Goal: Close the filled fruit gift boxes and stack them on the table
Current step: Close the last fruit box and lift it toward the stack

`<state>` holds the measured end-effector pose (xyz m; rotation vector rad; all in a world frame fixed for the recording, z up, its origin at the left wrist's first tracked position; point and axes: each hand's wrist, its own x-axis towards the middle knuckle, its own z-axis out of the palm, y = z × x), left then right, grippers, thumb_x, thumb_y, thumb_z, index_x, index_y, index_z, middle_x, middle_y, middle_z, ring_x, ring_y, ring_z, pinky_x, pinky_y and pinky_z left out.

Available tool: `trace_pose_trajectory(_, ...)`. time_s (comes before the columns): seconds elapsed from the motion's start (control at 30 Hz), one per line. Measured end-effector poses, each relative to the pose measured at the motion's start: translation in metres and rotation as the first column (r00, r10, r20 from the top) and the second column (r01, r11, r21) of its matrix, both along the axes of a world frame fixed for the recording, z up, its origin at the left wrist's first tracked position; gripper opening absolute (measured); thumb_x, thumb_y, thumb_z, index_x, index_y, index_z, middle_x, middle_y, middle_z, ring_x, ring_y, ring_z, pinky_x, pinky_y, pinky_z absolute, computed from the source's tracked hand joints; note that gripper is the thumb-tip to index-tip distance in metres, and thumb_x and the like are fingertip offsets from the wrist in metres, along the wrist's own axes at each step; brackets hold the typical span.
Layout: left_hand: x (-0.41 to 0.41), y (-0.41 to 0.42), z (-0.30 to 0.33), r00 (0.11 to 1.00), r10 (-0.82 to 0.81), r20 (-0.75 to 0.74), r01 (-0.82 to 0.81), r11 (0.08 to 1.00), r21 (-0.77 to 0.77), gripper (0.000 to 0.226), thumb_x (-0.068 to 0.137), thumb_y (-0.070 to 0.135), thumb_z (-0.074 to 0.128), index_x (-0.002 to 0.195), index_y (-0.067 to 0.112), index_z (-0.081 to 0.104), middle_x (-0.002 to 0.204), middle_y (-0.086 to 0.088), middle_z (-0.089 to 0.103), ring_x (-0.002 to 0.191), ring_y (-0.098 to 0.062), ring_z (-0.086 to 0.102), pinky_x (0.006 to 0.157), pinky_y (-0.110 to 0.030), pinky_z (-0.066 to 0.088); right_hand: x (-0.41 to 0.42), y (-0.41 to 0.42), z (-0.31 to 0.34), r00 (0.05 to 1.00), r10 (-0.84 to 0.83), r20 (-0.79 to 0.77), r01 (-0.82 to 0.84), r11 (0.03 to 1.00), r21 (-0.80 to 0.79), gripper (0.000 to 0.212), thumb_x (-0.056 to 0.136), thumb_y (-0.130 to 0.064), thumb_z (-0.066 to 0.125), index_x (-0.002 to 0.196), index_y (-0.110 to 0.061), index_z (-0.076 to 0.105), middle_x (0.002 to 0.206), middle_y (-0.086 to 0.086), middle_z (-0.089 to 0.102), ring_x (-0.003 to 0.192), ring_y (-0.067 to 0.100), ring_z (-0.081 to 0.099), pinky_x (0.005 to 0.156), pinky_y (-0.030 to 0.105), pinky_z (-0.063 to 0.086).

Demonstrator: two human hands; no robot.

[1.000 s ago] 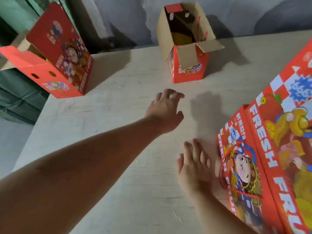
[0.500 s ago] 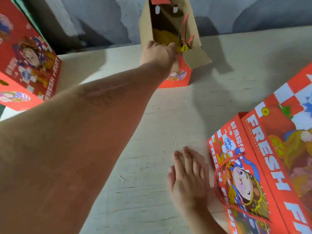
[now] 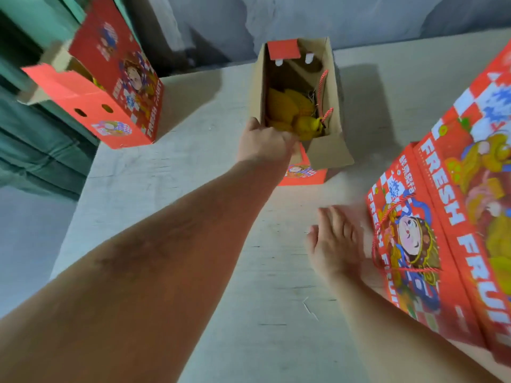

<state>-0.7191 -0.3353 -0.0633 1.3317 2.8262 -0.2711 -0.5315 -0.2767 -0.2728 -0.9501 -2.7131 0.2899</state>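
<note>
An open red fruit gift box [image 3: 300, 175] stands at the middle back of the table, its flaps up and yellow fruit [image 3: 293, 114] and a red cord handle inside. My left hand [image 3: 262, 143] grips the near left edge of this box, fingers curled over the rim. My right hand [image 3: 336, 243] lies flat and open on the table [image 3: 249, 313], beside a closed red box [image 3: 414, 250] lying at the right. A taller closed box [image 3: 475, 172] printed FRESH FRUIT rests against it. A third open box [image 3: 116, 87] stands at the table's far left corner.
The table's left edge drops off to a grey floor [image 3: 25, 244]. Green sheeting [image 3: 36, 139] lies behind the far-left box. A grey wall [image 3: 359, 15] runs behind the table. Bare tabletop lies between my arms.
My left hand reached forward to the middle open box and took hold of its near edge; the box now sits closer to me. My right hand stayed flat by the closed box.
</note>
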Motion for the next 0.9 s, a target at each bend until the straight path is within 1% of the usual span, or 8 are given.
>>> trace_pose_trajectory(0.13,0.065,-0.071,0.005,1.0,0.021,0.002,-0.021,1.0,0.002,0.019,0.097,0.017,0.057,0.106,0.034,0.061,0.086,0.006,0.065,0.092,-0.023,0.061,0.093,-0.035,0.029,0.026,-0.028,0.023,0.962,-0.14,-0.233,0.043,0.925,-0.378,0.053,0.087,-0.008,0.063,0.136,0.01,0.053,0.131,0.031,0.056,0.123,0.048,0.052,0.103,0.055,0.045)
trace_pose_trajectory(0.27,0.145,-0.12,0.0,0.995,0.012,0.096,-0.017,0.999,0.051,0.015,0.099,0.024,0.054,0.107,0.029,0.065,0.09,0.004,0.072,0.094,-0.022,0.064,0.091,-0.036,0.026,0.081,-0.091,0.079,0.839,-0.48,-0.255,0.024,0.502,-0.865,0.039,0.104,-0.012,0.051,0.14,0.003,0.046,0.137,0.026,0.054,0.126,0.036,0.053,0.106,0.032,0.044)
trace_pose_trajectory(0.4,0.226,-0.155,-0.008,0.985,-0.101,0.139,0.081,0.986,0.145,0.023,0.087,0.043,0.066,0.072,0.026,0.067,0.056,0.009,0.065,0.056,-0.016,0.063,0.083,-0.03,0.041,0.136,-0.132,0.132,0.764,-0.634,-0.117,-0.083,0.082,-0.993,0.022,0.107,-0.022,0.046,0.103,-0.017,0.067,0.12,0.014,0.07,0.109,0.026,0.063,0.096,0.038,0.047)
trace_pose_trajectory(0.5,0.307,-0.163,-0.013,0.957,-0.14,0.255,0.093,0.978,0.188,0.021,0.089,0.039,0.057,0.104,0.029,0.066,0.082,0.008,0.073,0.075,-0.017,0.068,0.079,-0.037,0.031,0.186,-0.147,0.162,0.732,-0.677,-0.081,-0.142,-0.035,-0.989,0.044,0.089,-0.054,0.058,0.112,-0.018,0.069,0.112,0.008,0.075,0.105,0.024,0.069,0.09,0.038,0.051)
trace_pose_trajectory(0.57,0.352,-0.161,-0.016,0.929,-0.17,0.329,0.095,0.968,0.234,0.05,0.088,0.038,0.044,0.136,0.027,0.054,0.1,0.004,0.074,0.091,-0.024,0.068,0.082,-0.041,0.029,0.217,-0.142,0.172,0.764,-0.642,-0.06,-0.089,-0.012,-0.996,0.055,0.079,-0.061,0.062,0.116,-0.023,0.07,0.111,0.005,0.076,0.102,0.023,0.071,0.087,0.038,0.053)
trace_pose_trajectory(0.63,0.39,-0.153,-0.016,0.915,-0.205,0.347,0.121,0.961,0.248,0.063,0.085,0.039,0.047,0.146,0.024,0.046,0.111,0.001,0.073,0.103,-0.027,0.067,0.088,-0.043,0.032,0.248,-0.126,0.179,0.8,-0.59,-0.107,-0.028,0.142,-0.989,0.048,0.074,-0.058,0.065,0.112,-0.027,0.068,0.103,-0.001,0.076,0.095,0.016,0.072,0.075,0.03,0.052)
trace_pose_trajectory(0.77,0.456,-0.123,-0.004,0.873,-0.202,0.444,0.108,0.968,0.227,0.066,0.092,0.046,0.049,0.153,0.023,0.037,0.125,-0.002,0.068,0.116,-0.029,0.06,0.096,-0.045,0.03,0.319,-0.087,0.186,0.885,-0.458,-0.086,0.023,0.226,-0.974,0.039,0.076,-0.059,0.072,0.111,-0.043,0.064,0.096,-0.013,0.074,0.085,0.004,0.072,0.067,0.028,0.055)
trace_pose_trajectory(0.9,0.516,-0.073,0.012,0.775,-0.153,0.613,0.084,0.987,0.14,0.065,0.09,0.048,0.053,0.144,0.013,0.042,0.129,-0.008,0.065,0.123,-0.033,0.056,0.101,-0.046,0.028,0.374,-0.033,0.187,0.893,-0.446,-0.06,0.053,0.238,-0.97,0.02,0.088,-0.032,0.075,0.106,-0.033,0.064,0.098,0.007,0.07,0.088,0.027,0.07,0.075,0.045,0.056)
